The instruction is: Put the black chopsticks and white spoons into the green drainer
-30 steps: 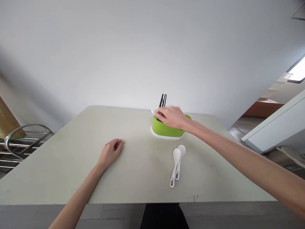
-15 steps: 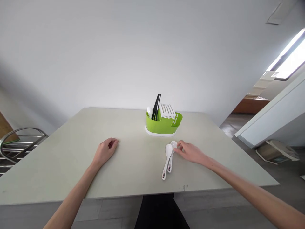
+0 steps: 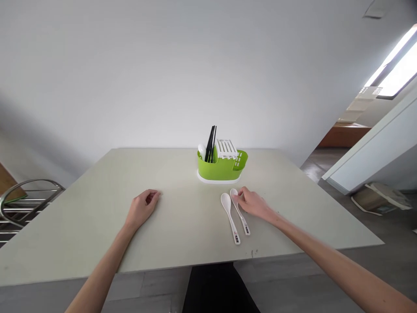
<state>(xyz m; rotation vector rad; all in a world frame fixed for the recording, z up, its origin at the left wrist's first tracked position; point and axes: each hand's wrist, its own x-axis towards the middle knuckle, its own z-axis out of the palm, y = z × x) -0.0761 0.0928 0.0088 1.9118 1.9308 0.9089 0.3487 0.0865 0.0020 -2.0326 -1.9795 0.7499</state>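
Note:
Two white spoons lie side by side on the table point(image 3: 182, 226), their printed handles pointing toward me. My right hand point(image 3: 254, 203) pinches the right spoon point(image 3: 240, 214) around its bowl end. Just left of it, the other spoon point(image 3: 230, 218) is untouched by either hand. My left hand point(image 3: 143, 206) rests on the tabletop with its fingers curled closed, and nothing shows in it. Behind the spoons stands a green cutlery holder point(image 3: 218, 171) on a white base, holding black chopsticks point(image 3: 210, 145) and a white spoon point(image 3: 201, 151).
A slotted white insert point(image 3: 226, 148) tops part of the holder. The wall point(image 3: 169, 78) rises along the table's back edge. A metal rack point(image 3: 35, 200) stands off to the left, and a bin point(image 3: 379, 198) sits on the floor at right.
Both spoons have turned so their handles swing to the right, and they no longer overlap. My right hand has closed on one spoon and moved slightly left. My left hand stays put.

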